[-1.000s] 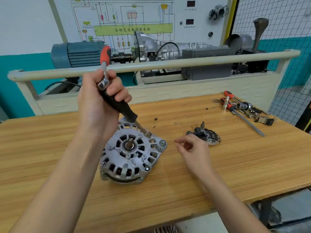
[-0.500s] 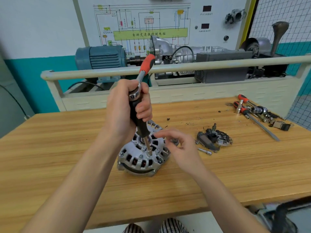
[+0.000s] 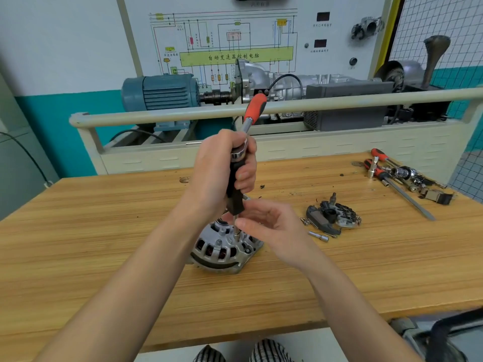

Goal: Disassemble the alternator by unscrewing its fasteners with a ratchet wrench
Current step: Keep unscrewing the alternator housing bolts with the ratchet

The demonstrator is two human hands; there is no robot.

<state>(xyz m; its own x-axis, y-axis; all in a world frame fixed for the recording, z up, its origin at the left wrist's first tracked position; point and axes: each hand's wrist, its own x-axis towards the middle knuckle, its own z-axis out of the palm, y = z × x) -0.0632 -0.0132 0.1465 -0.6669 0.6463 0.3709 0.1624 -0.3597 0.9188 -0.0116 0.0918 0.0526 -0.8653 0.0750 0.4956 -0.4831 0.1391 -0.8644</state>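
The alternator (image 3: 224,248) sits on the wooden surface (image 3: 104,244) near the middle, a little toward the near edge, its ribbed silver housing facing up and partly hidden behind both hands. The left hand (image 3: 217,173) is above it, fingers (image 3: 245,176) curled tightly round the black grip of a driver-like extension and the chrome head of the ratchet wrench (image 3: 254,108), whose orange handle sticks up and away toward the far rail (image 3: 339,103). From the black grip a thin steel shaft (image 3: 236,226) runs straight down to a small socket resting on the top of the alternator housing. The right hand (image 3: 271,226) is just right of that shaft, fingers loosely bent with the tips at the shaft near its lower end; whether they actually pinch it cannot be told from this angle.

To the right of the alternator, apart from it, lies a dark removed part (image 3: 332,215) with a few small screws (image 3: 304,220) just to its left and a short socket bit (image 3: 317,235) in front of it. Farther right, near the far right corner, is a cluster of tools: orange-handled screwdrivers (image 3: 386,176) and loose sockets (image 3: 405,173). Beyond the rail stand a blue motor (image 3: 159,91) and a wiring-diagram panel (image 3: 224,40).
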